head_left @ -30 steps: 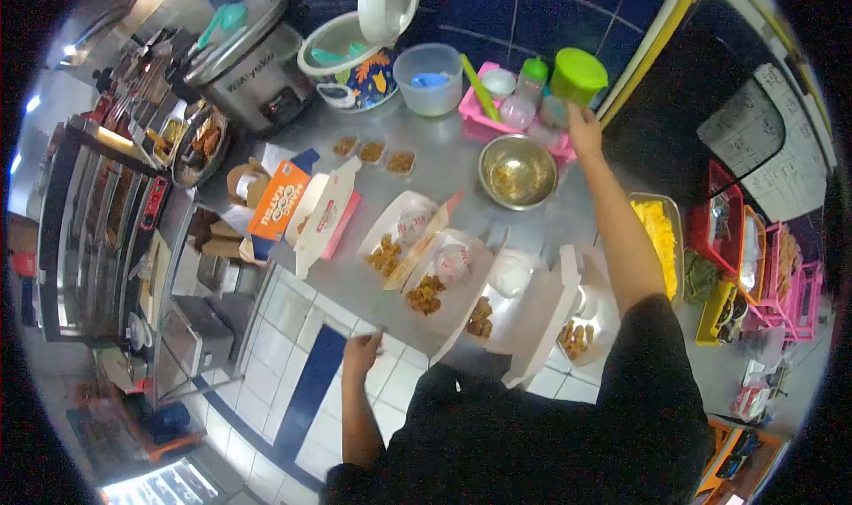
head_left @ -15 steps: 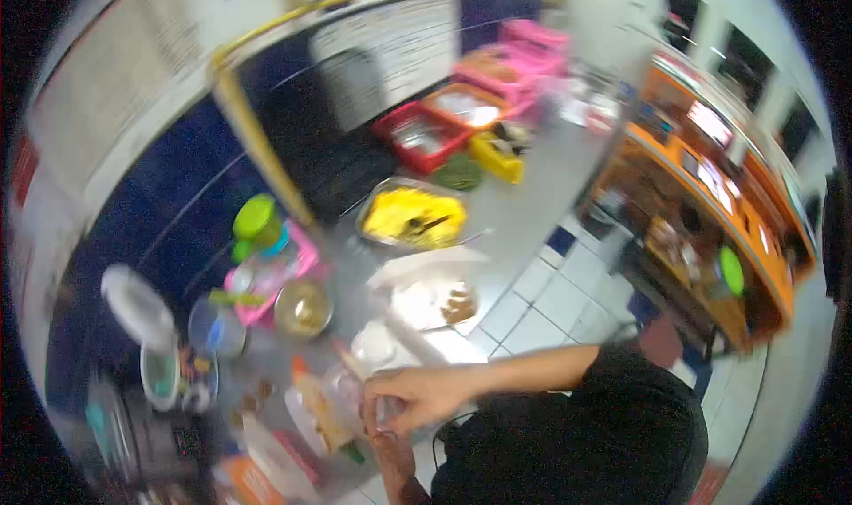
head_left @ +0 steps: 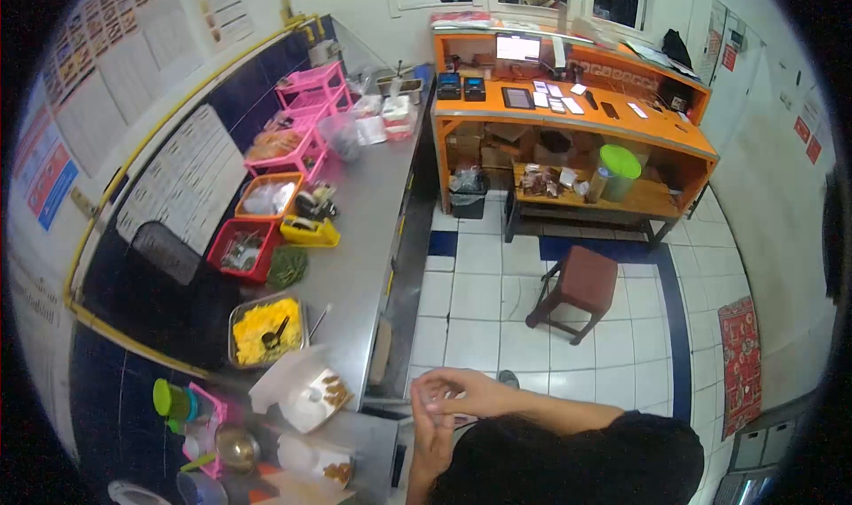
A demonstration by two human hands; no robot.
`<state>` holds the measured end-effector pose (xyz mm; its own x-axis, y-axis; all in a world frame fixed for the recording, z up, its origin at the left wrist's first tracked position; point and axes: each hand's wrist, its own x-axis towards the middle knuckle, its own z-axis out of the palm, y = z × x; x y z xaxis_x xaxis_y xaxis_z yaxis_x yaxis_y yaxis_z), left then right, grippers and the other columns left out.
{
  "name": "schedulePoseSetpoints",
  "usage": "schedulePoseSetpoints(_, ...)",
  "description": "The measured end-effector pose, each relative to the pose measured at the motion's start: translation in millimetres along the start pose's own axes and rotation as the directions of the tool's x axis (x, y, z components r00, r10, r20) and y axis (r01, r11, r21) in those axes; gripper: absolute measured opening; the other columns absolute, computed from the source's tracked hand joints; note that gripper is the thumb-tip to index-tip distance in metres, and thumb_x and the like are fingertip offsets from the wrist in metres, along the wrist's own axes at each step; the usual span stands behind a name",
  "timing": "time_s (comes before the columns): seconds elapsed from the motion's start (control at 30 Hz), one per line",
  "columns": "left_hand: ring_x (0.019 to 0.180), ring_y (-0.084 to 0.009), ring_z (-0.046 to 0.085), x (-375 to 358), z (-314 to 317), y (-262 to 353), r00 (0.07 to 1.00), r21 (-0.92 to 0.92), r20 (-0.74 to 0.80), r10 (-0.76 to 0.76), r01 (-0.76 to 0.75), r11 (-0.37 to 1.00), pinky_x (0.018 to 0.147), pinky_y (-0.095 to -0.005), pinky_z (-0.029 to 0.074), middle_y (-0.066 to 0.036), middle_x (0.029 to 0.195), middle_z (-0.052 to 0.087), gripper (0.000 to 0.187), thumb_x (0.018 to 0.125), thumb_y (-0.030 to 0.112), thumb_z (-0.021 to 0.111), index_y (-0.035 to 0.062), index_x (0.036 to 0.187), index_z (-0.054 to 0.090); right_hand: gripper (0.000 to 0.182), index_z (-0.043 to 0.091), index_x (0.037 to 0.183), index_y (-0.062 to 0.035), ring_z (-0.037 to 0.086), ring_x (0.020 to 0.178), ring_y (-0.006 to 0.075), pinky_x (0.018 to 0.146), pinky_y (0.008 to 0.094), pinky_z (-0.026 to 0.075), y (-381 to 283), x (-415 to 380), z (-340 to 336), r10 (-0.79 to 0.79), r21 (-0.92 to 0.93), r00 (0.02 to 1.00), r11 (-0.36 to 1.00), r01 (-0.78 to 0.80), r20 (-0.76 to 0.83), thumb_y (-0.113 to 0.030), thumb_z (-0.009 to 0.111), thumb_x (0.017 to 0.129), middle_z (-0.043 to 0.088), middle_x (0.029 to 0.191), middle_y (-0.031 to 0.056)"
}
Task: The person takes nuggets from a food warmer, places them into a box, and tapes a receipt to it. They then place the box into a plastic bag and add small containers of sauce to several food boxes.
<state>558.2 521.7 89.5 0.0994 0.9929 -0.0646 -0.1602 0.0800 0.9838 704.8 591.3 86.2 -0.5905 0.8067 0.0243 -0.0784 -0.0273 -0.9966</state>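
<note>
My right hand (head_left: 461, 393) reaches across from the right, fingers curled, meeting my left hand (head_left: 431, 438) beside the steel counter's edge. Their fingertips come together around something small and perhaps clear, which I cannot make out. Nearest on the counter are an open white takeaway box (head_left: 306, 407) with brown food in one corner and a second white box (head_left: 297, 456) with similar food. Behind them sits a metal tray (head_left: 306, 319) of yellow shredded food, a black scoop (head_left: 277, 332) lying in it.
Along the steel counter (head_left: 355, 248) stand a red basket (head_left: 244, 249), an orange basket (head_left: 268, 196), a yellow tape dispenser (head_left: 311, 232) and a pink rack (head_left: 306, 119). A brown stool (head_left: 586, 279) stands on the tiled floor before an orange desk (head_left: 577, 123).
My view has swung right, so the counter slides left and the orange desk and floor come fully into sight. My hands stay together, now beside the counter's edge.
</note>
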Motion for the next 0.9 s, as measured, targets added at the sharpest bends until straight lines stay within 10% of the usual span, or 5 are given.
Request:
schedulePoseSetpoints(0.07, 0.127, -0.0316, 0.047, 50.0, 24.9, -32.4, 0.967, -0.003, 0.223, 0.126, -0.128, 0.992, 0.1, -0.0408, 0.045, -0.024, 0.141, 0.04, 0.083, 0.096, 0.036, 0.056, -0.0058, 0.15, 0.007, 0.054, 0.054, 0.134, -0.0108, 0.059, 0.099, 0.0139, 0.084, 0.0296, 0.05, -13.3, -15.5, -58.0, 0.17, 0.06, 0.984, 0.984, -0.167, -0.048, -0.032, 0.072, 0.087, 0.062, 0.113, 0.0077)
schedulePoseSetpoints(0.23, 0.13, -0.0262, 0.044, 144.5, 101.5, -38.6, 0.892, -0.089, 0.416, -0.173, 0.23, 0.969, 0.1, -0.0387, 0.044, -0.016, 0.142, 0.043, 0.085, 0.088, 0.02, 0.072, 0.0041, 0.151, 0.018, 0.049, 0.057, 0.128, -0.0037, 0.059, 0.106, 0.0182, 0.094, 0.034, 0.046, -16.9, -33.8, -181.9, 0.147, -0.189, 0.956, 0.962, -0.198, -0.255, -0.021, 0.073, 0.084, 0.065, 0.112, 0.0089)
schedulePoseSetpoints(0.9, 0.111, -0.021, 0.057, 526.8, 124.2, -43.6, 0.839, -0.161, 0.467, -0.28, 0.392, 0.906, 0.082, -0.0307, 0.05, -0.014, 0.134, 0.046, 0.069, 0.092, 0.018, 0.066, 0.0056, 0.149, 0.029, 0.048, 0.055, 0.129, -0.0023, 0.062, 0.101, 0.0184, 0.088, 0.0335, 0.048, 8.8, 217.4, -441.8, 0.152, -0.186, 0.898, 0.951, -0.247, -0.413, -0.026, 0.068, 0.089, 0.067, 0.107, 0.0101)
